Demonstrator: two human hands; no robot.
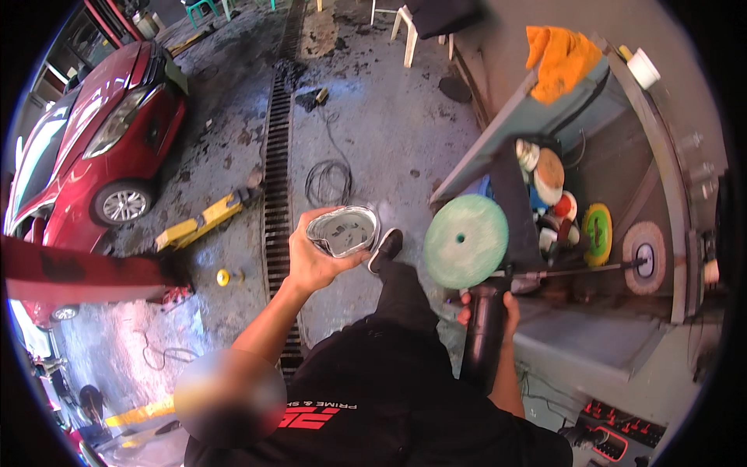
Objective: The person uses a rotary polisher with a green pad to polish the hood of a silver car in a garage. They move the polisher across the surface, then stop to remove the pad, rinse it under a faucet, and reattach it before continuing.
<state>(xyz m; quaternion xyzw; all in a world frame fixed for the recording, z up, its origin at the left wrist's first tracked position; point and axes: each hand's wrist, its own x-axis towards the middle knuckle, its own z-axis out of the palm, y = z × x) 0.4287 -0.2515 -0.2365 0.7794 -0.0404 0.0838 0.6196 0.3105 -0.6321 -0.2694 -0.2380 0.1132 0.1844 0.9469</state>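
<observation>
In my left hand [310, 261] I hold a round, open-topped container [344, 232], its mouth facing up. Its inside is coated pale grey, with darker patches at the bottom. My fingers wrap round its side. To the right, my right hand [507, 313] grips the black body of a polisher [484, 336]. A round, pale green pad [467, 240] with a small centre hole is mounted at its head. The pad stands clear of the container, close to the open cabinet. Part of my right hand is hidden behind the polisher body.
An open grey cabinet [506, 148] at right holds bottles, a yellow-green pad [597, 235] and a pinkish pad [644, 257]. An orange cloth [562, 62] hangs over its edge. At left are a red car [144, 105], yellow lift arm [204, 219] and drain grate [278, 156]. A cable [328, 183] lies coiled ahead.
</observation>
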